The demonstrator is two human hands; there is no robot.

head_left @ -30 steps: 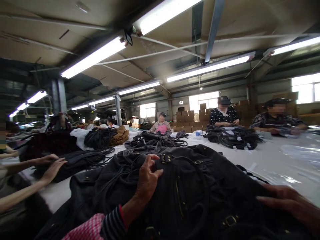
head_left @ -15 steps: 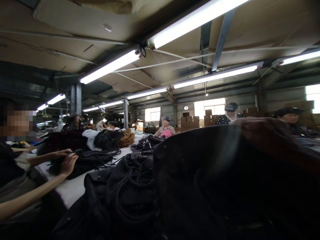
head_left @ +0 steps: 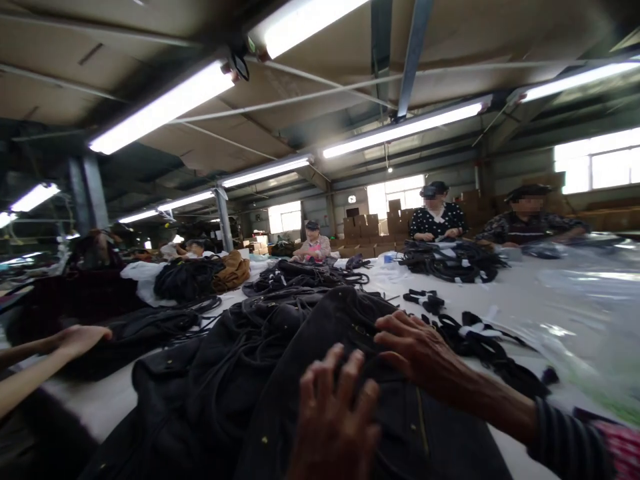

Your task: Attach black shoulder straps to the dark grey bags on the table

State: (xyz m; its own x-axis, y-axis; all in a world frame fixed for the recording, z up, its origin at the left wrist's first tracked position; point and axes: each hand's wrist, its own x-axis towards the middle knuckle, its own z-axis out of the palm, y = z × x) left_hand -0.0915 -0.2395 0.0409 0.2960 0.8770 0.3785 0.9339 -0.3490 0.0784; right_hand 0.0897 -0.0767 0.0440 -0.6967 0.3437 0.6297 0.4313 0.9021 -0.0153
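A black fabric bag [head_left: 373, 333] with small brass-coloured studs and a zip lies in front of me, on top of other black bags. My left hand [head_left: 335, 407] is over its near part, fingers spread and bent a little; whether they touch the cloth I cannot tell. Farther up the same bag, my right hand [head_left: 417, 350] rests on the cloth, its fingers stretched out and apart. Left of it lies a heap of black bags with long cord-like straps [head_left: 220, 393].
At left, a co-worker's hand [head_left: 83, 340] reaches over dark bags. Bundled black straps [head_left: 453, 260] and loose strap pieces [head_left: 493, 347] lie on the white table [head_left: 520, 287]. Clear plastic sheets [head_left: 590, 320] cover its right side. Several people sit across the table.
The dark bag that stood raised across the right of the view now lies flat on the pile. Both my hands have come into view over it. The camera has turned slightly right.
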